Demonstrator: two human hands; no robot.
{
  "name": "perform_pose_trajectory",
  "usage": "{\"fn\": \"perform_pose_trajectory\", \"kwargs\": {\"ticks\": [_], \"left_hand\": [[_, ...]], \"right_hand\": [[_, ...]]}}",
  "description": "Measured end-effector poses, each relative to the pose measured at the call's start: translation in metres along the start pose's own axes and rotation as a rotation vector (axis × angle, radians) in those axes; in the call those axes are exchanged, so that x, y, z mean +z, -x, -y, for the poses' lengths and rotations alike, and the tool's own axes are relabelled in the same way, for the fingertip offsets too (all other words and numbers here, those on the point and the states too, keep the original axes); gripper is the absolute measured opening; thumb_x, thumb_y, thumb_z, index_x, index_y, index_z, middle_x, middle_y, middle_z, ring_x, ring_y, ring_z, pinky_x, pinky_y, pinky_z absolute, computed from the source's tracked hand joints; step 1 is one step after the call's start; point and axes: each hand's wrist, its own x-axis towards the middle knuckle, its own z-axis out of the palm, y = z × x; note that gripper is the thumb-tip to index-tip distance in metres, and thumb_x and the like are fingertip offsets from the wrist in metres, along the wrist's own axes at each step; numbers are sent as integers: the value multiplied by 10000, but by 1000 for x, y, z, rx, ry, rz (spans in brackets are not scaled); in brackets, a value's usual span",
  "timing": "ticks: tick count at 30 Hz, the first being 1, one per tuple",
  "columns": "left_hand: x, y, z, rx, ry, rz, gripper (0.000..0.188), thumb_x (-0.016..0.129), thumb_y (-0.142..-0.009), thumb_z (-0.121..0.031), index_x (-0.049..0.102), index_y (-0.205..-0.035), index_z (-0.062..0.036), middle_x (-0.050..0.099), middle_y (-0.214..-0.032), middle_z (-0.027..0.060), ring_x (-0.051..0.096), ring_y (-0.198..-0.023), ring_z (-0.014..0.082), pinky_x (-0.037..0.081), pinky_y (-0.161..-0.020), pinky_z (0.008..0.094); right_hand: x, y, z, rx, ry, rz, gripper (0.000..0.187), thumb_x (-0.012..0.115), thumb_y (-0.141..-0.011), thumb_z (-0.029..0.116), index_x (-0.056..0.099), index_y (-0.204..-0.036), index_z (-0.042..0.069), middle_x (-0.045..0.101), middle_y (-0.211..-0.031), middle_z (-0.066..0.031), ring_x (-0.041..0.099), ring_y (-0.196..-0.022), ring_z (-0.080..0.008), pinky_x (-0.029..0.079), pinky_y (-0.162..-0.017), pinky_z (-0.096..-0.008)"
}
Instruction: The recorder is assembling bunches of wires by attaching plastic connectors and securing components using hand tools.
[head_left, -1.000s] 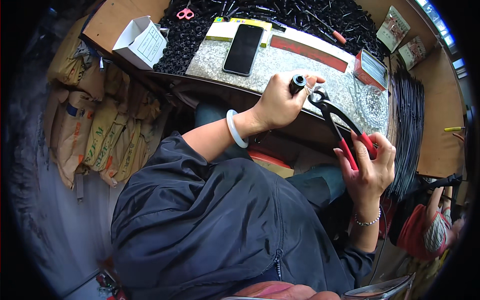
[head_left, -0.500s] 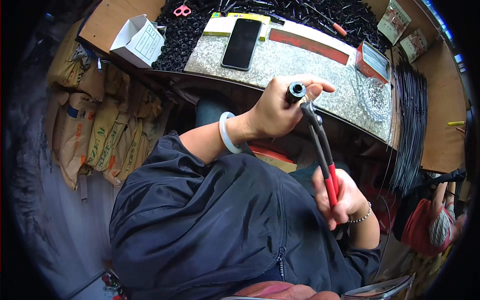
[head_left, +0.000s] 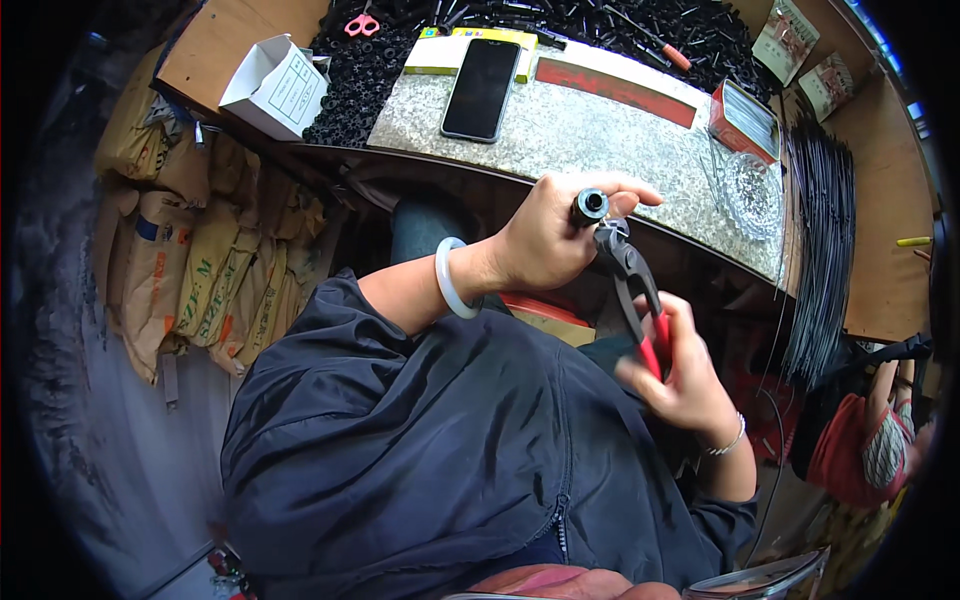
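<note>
My left hand point(head_left: 545, 240) is closed around a black cylindrical part point(head_left: 591, 206), its round, hollow-looking end facing up. The index finger stretches out to the right past it. In my right hand point(head_left: 692, 385) are pliers point(head_left: 632, 275) with dark metal jaws and red grips. Their handles are spread apart, with my thumb on one side and fingers on the other. The jaws sit right beside the black part, close to my left thumb; whether they grip anything there is too small to tell. Both hands are in front of the table's near edge.
On the speckled tabletop point(head_left: 400, 115) lie a phone point(head_left: 482, 90), a red strip point(head_left: 615, 92), a red box point(head_left: 745, 122) and a clear dish point(head_left: 750, 195). Black parts point(head_left: 365, 95) heap behind, with pink scissors point(head_left: 362, 24). Sacks point(head_left: 160, 260) stand left; black rods point(head_left: 825, 240) and another person point(head_left: 865, 445) are right.
The pliers' handles have gone from nearly together to spread apart. My right hand has shifted up toward the jaws. My left hand has barely moved and still holds the black part.
</note>
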Motion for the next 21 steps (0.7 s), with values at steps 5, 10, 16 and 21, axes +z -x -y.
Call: {"fn": "perform_pose_trajectory", "kwargs": {"ticks": [5, 10, 16, 21], "left_hand": [[2, 0, -1, 19, -15, -26, 271, 494, -954, -212, 643, -1039, -2, 545, -676, 22, 478, -625, 66, 370, -563, 234], [5, 1, 9, 60, -68, -34, 312, 481, -971, -257, 640, -1082, -14, 427, -556, -80, 347, -529, 0, 269, -461, 205], [9, -2, 19, 118, -58, -66, 306, 479, -970, -247, 637, -1078, -8, 468, -593, -68, 378, -558, 2, 299, -481, 204], [8, 0, 15, 35, -49, -59, 293, 474, -971, -228, 636, -1074, -7, 483, -611, -61, 387, -570, 5, 308, -491, 205]], "right_hand": [[-4, 8, -11, 43, -408, 147, 363, 513, -862, 53, 425, -1200, -46, 603, -716, -129, 598, -525, -213, 480, -475, -279], [-1, -7, -10, 95, -345, 233, 690, 718, -704, 20, 349, -1288, -1, 566, -728, -62, 573, -615, -142, 430, -574, -210], [-6, -7, -14, -132, -26, 76, 592, 535, -899, 96, 261, -1415, -1, 541, -943, -152, 554, -792, -258, 466, -767, -311], [-13, -6, -5, 20, -226, 76, 393, 462, -961, 177, 419, -1313, 7, 524, -814, -74, 490, -697, -135, 455, -670, -270]]}}
